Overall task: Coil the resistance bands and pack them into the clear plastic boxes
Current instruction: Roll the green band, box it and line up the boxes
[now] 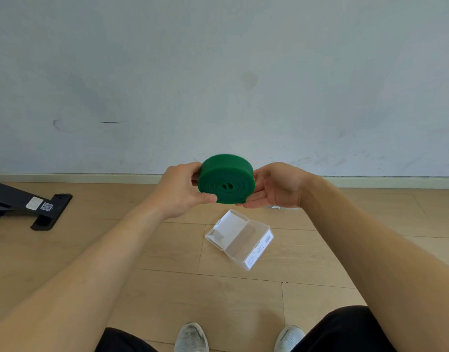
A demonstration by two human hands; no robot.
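A green resistance band (226,180) is wound into a tight flat coil and held up in the air in front of me, its spiral face toward the camera. My left hand (181,191) grips the coil's left side, thumb on its lower front face. My right hand (276,186) cups the right side and underside of the coil with its fingers. Below the coil, a clear plastic box (239,238) lies open on the wooden floor, its lid folded back and nothing inside; a white label shows on its right side.
A black metal stand foot (44,209) with a QR sticker lies on the floor at the left. A pale wall and its skirting board (91,177) run across behind. My two grey shoes (191,337) and dark trouser legs are at the bottom edge.
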